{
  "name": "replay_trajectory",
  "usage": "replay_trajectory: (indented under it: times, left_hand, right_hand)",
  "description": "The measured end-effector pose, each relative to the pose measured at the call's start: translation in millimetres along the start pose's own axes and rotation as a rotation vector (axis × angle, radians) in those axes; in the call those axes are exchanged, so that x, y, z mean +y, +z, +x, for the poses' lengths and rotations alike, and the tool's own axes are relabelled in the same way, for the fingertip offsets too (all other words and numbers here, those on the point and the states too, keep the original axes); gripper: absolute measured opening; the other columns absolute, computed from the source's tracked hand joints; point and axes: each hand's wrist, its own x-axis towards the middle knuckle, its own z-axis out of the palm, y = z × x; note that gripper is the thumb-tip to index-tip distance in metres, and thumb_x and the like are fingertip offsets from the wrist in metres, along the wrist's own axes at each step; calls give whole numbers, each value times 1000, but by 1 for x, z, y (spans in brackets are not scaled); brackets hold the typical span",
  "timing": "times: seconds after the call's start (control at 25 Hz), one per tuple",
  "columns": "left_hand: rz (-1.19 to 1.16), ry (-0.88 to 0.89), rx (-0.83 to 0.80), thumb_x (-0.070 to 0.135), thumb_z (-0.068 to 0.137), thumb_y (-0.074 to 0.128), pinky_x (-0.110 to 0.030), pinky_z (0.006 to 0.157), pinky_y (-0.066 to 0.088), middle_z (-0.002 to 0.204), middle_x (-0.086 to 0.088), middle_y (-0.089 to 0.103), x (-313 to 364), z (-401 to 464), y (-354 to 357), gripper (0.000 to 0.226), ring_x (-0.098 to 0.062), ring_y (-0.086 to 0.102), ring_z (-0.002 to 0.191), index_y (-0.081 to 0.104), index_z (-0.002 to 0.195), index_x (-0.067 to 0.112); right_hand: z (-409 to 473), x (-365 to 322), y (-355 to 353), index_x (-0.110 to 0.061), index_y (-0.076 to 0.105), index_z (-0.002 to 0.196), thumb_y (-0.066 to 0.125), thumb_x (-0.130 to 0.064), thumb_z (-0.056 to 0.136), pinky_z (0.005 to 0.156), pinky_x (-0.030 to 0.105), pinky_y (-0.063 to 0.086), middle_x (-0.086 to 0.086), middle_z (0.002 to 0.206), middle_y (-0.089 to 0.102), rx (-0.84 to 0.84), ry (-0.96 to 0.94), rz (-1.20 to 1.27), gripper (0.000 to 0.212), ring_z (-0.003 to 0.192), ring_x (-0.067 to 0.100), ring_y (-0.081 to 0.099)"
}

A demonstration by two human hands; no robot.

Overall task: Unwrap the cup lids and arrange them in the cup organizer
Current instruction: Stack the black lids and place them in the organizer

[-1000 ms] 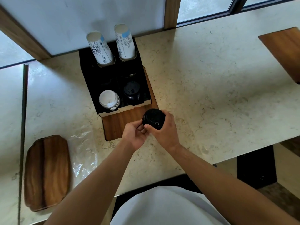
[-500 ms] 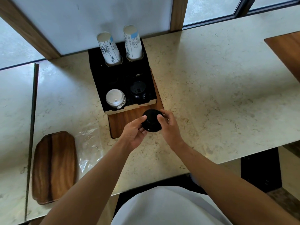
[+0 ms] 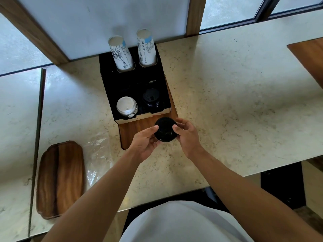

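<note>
Left thumb and fingers (image 3: 154,128) press the left edge of a stack of black cup lids (image 3: 165,129); right fingers (image 3: 175,127) press its right edge. Both hands are clamped on the stack: left hand (image 3: 145,142) below and left of it, right hand (image 3: 187,137) to its right. The stack is held above the table (image 3: 227,102), just in front of the cup organizer (image 3: 132,81), over the near end of a wooden board (image 3: 138,130) on which the organizer stands.

Organizer, black with a pale front edge: front left compartment holds white lids (image 3: 126,106); front right compartment holds black lids (image 3: 151,100). The two rear holes each hold a column of printed paper cups (image 3: 120,53), leaning toward the window.

Left of the board, crumpled clear plastic wrap (image 3: 97,154) lies flat on the table. Further left, a wooden tray (image 3: 60,179) lies near the table's front edge. Another wooden piece (image 3: 309,56) shows at the far right edge.
</note>
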Motion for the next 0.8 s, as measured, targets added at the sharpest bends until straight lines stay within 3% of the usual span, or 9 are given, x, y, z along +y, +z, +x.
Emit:
replay_trajectory:
  times: [0.2, 0.36, 0.6, 0.8]
  left_hand:
    - [68, 23, 42, 14, 93, 71, -42, 88, 60, 115, -19, 73, 5, 1, 1, 33, -34, 72, 105, 64, 123, 3]
    - [73, 49, 53, 10, 95, 66, -48, 96, 57, 113, -24, 72, 13, 3, -1, 31, -37, 72, 103, 58, 123, -2]
    - [170, 125, 132, 9, 97, 64, -44, 90, 60, 107, -21, 75, 39, 11, 4, 19, -33, 75, 97, 65, 112, -2]
    - [204, 220, 254, 10, 92, 72, -36, 76, 62, 85, -5, 79, 64, 26, 11, 6, -23, 77, 86, 69, 96, 7]
  right_hand:
    - [8, -6, 5, -14, 67, 111, 66, 0, 91, 97, 45, 57, 13, 120, 67, 3, 52, 41, 25, 113, 29, 66]
    - [18, -11, 10, -16, 68, 107, 71, -8, 89, 95, 45, 58, 9, 116, 69, 25, 47, -38, 20, 112, 30, 67]
    - [35, -31, 32, -20, 70, 111, 73, -26, 88, 91, 39, 60, -4, 108, 71, 49, -84, -325, 24, 106, 17, 68]
    - [54, -53, 50, -20, 70, 121, 65, -24, 95, 95, 39, 58, -2, 109, 73, 35, -150, -460, 27, 104, 15, 68]
